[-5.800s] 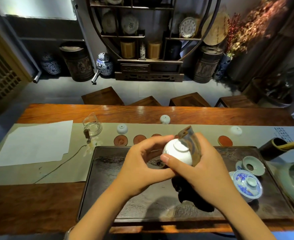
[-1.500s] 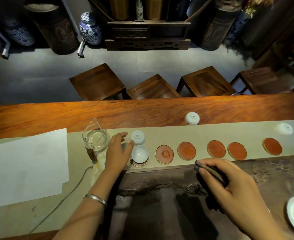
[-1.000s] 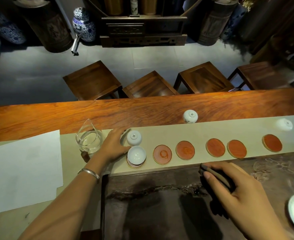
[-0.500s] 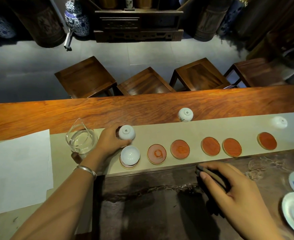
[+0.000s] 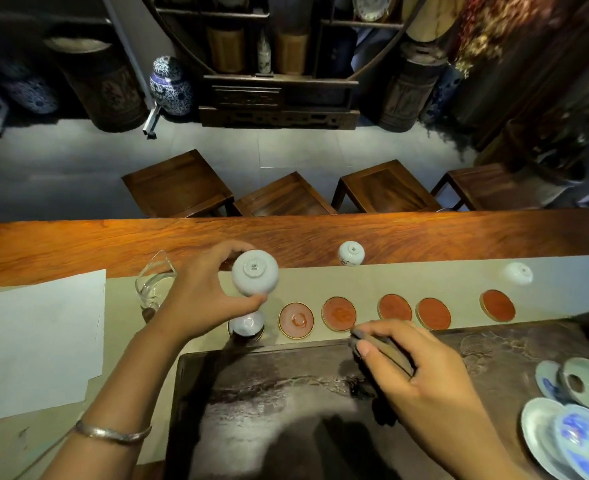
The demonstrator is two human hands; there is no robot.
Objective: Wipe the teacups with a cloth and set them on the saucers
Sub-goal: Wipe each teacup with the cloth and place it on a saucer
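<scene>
One cup point(image 5: 255, 273) rides inverted in your left hand point(image 5: 201, 296), fingers curled round its wall, above the cup at 9 o'clock of the saucer row point(image 5: 338, 313). Glazed, light, brittle, likely slick: keep hold of the wall. Right hand point(image 5: 421, 368) pinches the cloth point(image 5: 383, 351).

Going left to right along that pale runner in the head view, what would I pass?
White paper → glass pitcher → left hand lifting an upturned teacup → five bare saucers, first to last.
</scene>
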